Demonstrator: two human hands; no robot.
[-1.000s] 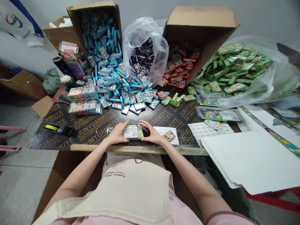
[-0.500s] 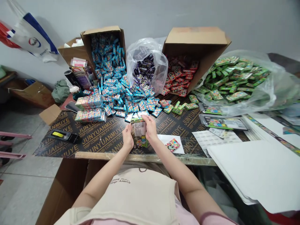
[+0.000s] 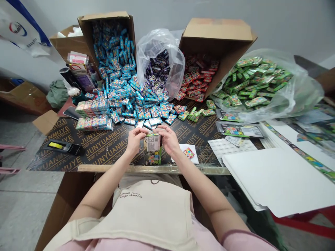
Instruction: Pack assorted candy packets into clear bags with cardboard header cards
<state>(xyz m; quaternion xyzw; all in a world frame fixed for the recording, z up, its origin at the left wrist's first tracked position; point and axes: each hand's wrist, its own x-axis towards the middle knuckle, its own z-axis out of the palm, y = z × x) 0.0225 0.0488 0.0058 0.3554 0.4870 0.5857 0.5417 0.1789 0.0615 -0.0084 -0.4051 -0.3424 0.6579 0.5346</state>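
A printed carton (image 3: 152, 150) with green edges and a pale label panel stands at the table's front, between my hands. My left hand (image 3: 135, 141) pinches at its top left corner, thumb and fingers along the upper edge. On the other side, my right hand (image 3: 169, 140) has its fingers bent over the top right corner. The fingertips partly cover the carton's top end. Just beyond the fingers lie blue-and-white small packs (image 3: 155, 121). Right of my right wrist, a red small pack (image 3: 188, 152) rests on a white sheet (image 3: 194, 159).
Blue packs spill from a cardboard box (image 3: 106, 17); purple ones fill a clear bag (image 3: 178, 69). Another box (image 3: 217, 29) holds red packs, a bag (image 3: 293, 94) green ones. Wrapped stacks (image 3: 94, 122) and a tape dispenser (image 3: 64, 147) lie left, white sheets (image 3: 277, 177) right.
My left hand has moved up from the carton's side to its top edge. The right hand's fingers now bend over the top too. The view has shifted slightly.
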